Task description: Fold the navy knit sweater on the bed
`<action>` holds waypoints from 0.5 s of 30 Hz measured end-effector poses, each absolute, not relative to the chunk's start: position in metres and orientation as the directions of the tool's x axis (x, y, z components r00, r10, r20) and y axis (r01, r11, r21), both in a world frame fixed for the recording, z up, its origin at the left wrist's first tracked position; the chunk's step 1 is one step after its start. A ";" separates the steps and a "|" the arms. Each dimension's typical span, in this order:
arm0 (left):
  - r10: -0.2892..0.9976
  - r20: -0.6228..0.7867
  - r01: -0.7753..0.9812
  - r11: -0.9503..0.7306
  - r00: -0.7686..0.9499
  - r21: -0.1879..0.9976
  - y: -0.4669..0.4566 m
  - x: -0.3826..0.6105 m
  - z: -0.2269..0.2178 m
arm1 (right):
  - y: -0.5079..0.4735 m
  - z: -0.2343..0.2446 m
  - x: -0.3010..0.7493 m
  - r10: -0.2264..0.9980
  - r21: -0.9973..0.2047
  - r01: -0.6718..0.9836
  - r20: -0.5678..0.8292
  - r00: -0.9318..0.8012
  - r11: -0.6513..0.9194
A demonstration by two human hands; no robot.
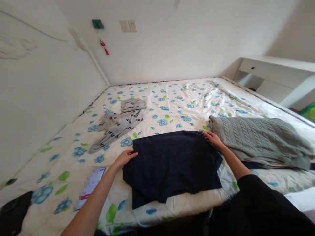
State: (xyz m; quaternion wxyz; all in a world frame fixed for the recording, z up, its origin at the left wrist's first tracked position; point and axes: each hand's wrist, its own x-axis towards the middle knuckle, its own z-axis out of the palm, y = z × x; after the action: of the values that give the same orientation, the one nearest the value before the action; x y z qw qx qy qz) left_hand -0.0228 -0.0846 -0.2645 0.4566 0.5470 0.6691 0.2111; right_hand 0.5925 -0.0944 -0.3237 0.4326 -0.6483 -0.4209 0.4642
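A dark navy garment [172, 164] lies partly folded on the bed with the flowered sheet [177, 98]. My left hand [125, 158] rests at the garment's left edge, fingers pinching the cloth near its upper left corner. My right hand [213, 140] grips the upper right corner, fingers closed on the fabric. Both arms reach forward from the near edge of the bed.
A folded grey cable-knit sweater [258, 141] lies to the right, on other folded clothes. Crumpled grey trousers with printed letters [118, 124] lie at the back left. A phone [90, 186] and a black object [13, 213] sit near left. White walls bound the bed; a white desk [278, 75] stands right.
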 end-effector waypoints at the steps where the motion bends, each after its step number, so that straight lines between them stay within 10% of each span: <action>1: 0.924 -0.381 0.567 0.297 0.032 0.768 -0.082 -0.023 -0.265 | -0.091 -0.326 0.590 0.953 -0.958 0.105 -0.244 0.180 -0.265; 15: 0.906 -0.421 0.395 0.374 0.038 0.839 -0.069 -0.017 -0.264 | -0.069 -0.310 0.597 0.882 -0.856 -0.406 -0.427 0.201 -0.321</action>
State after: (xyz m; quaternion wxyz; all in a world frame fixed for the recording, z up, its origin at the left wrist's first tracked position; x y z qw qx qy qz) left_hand -0.0174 -0.0685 -0.2639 0.5167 0.5020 0.6479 0.2475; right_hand 0.5971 -0.0688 -0.3100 0.5416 -0.5544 -0.2146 0.5944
